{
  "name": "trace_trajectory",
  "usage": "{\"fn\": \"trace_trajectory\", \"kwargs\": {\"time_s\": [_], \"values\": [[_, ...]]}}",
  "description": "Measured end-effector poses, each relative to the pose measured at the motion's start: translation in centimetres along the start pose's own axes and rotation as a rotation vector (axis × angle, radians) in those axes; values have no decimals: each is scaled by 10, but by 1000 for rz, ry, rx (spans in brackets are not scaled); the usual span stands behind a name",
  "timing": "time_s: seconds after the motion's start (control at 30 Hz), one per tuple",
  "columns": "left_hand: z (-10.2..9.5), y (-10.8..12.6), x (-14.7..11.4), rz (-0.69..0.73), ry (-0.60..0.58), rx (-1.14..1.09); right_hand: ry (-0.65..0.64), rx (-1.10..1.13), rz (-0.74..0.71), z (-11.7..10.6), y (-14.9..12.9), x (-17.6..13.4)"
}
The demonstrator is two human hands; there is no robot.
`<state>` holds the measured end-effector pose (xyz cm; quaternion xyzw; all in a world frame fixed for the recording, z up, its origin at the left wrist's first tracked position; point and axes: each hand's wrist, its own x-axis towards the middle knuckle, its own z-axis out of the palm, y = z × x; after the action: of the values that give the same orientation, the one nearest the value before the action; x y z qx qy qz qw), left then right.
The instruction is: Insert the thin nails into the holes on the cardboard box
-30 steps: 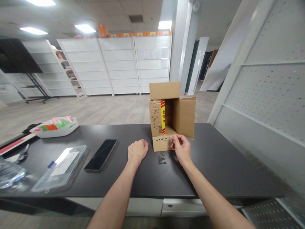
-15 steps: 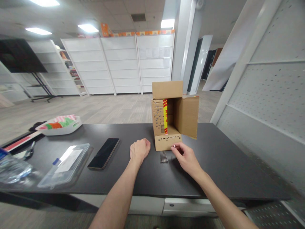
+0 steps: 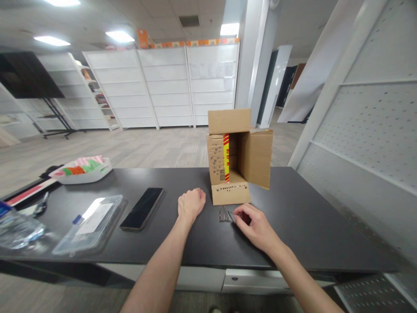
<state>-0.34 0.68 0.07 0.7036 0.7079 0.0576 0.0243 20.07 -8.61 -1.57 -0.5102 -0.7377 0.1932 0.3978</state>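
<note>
My right hand [image 3: 252, 224] holds a nail [image 3: 232, 213] in a narrow pinch, just right of the row of nails [image 3: 223, 214] lying near of the cardboard box [image 3: 243, 158] on the table [image 3: 312, 217]. My left hand [image 3: 192, 203] rests curled, left of the row; its contents I cannot tell.

Your one camera sits on your head, facing forward and tilted down. You see the flat black tabletop [image 3: 325, 226] from close above, across the lower half of the frame, with your bare left hand [image 3: 191, 204] and bare right hand [image 3: 256, 224] just below centre; tall white slatted shelving [image 3: 163, 87] stands well beyond, upper centre.
</note>
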Motion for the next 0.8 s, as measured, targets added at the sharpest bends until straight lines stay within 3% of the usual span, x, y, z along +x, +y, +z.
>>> {"fn": "trace_trajectory", "kwargs": {"time_s": [0.37, 0.8], "values": [[-3, 2, -1, -6, 0, 1, -145, -182, -71, 0, -7, -1], [-2, 1, 0, 2, -1, 2, -150, -185, -89, -1, -9, -1]]}}
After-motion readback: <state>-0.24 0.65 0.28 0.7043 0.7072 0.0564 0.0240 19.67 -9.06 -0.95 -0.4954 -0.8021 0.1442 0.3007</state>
